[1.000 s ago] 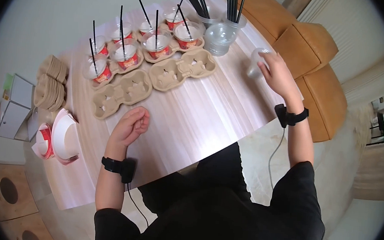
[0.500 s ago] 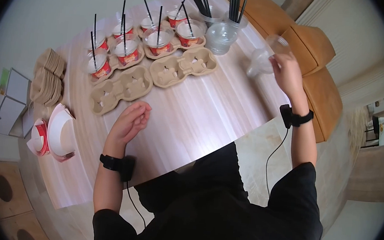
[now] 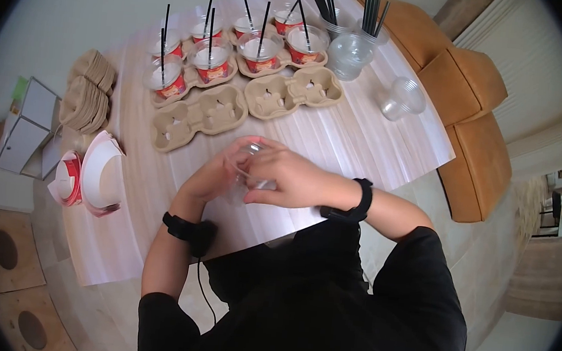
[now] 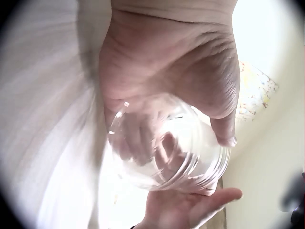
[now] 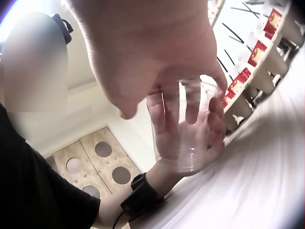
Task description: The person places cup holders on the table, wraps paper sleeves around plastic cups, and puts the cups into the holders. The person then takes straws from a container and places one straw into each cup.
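A clear plastic cup (image 5: 188, 143) is between my two hands, close over the front part of the table. My left hand (image 3: 217, 173) wraps round it, with the thumb along one side and the fingers round the other, as the left wrist view shows. Reaching over from the right, my right hand (image 3: 298, 177) has straight fingers in the cup's mouth, seen through the clear wall. The right thumb stands off the cup. Behind the hands sit two tan pulp cup carriers (image 3: 200, 119), holding no cups.
Red-and-white cups (image 3: 212, 62) with black straws stand in carriers at the back. More clear cups (image 3: 405, 98) lie at the right, and a clear stack (image 3: 350, 55) stands near straw holders (image 3: 372, 32). Stacked carriers (image 3: 89, 93) and paper sleeves (image 3: 102, 175) occupy the left.
My right hand has taken a clear cup from those at the right and brought it across to my left hand. The left hand's fingers have gone round it.
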A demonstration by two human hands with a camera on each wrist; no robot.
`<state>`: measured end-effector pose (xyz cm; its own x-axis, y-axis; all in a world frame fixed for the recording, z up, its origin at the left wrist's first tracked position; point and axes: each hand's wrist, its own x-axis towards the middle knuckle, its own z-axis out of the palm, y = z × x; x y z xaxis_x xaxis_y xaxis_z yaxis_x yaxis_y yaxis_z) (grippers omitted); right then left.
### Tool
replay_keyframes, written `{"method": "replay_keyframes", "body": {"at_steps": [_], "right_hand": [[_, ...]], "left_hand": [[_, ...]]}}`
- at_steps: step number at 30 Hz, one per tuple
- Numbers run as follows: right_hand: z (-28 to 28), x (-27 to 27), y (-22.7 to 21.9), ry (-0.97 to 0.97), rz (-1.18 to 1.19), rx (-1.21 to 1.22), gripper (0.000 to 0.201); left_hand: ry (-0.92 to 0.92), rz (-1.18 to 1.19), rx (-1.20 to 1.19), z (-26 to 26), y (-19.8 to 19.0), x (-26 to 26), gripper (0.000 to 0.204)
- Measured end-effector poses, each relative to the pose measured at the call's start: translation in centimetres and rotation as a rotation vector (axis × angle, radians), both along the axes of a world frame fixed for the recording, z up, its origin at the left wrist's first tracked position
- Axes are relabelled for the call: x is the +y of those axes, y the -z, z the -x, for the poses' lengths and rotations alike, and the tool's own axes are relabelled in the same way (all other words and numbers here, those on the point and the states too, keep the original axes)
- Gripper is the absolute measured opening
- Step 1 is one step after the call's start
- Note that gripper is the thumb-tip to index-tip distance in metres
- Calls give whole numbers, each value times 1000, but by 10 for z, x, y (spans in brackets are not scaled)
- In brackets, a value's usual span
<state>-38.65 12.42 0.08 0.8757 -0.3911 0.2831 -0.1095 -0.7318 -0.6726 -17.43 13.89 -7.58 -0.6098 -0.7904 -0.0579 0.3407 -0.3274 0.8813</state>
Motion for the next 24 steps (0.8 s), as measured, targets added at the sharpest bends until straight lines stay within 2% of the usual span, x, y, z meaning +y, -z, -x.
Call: {"method": "replay_keyframes", "body": {"at_steps": [2,4,5,6,8,9,11,14,20,24], "right_hand": [[9,-18,-13,115,8,-165,22],[32,-44,-40,501,4,-107,22],[46,-76,-36,622,289,-229,26],[69,-110,-33,802,445,-148,27],[113,-162,-26,953,665,51,26],[127,-174,-18,952,667,54,26],[142,-188,-5,902,666,387,20],[143,-194,5,841,694,510,16],[139,-197,-8,887,450,545,9],[143,-195,-15,862,411,528,9]], "left_hand": [[1,-10,79,-9,-2,-3,81],[2,-21,167,-11,-6,-5,84],[-59,-22,92,-10,-11,-4,90],[-118,-23,15,-9,-13,-3,95],[-99,-5,34,-10,-11,-4,94],[-77,10,43,-10,-10,-4,92],[-64,18,35,-9,-11,-4,91],[-58,16,26,-9,-12,-2,89],[-69,13,53,-10,-8,-5,89],[-71,26,64,-10,-6,-5,90]]}}
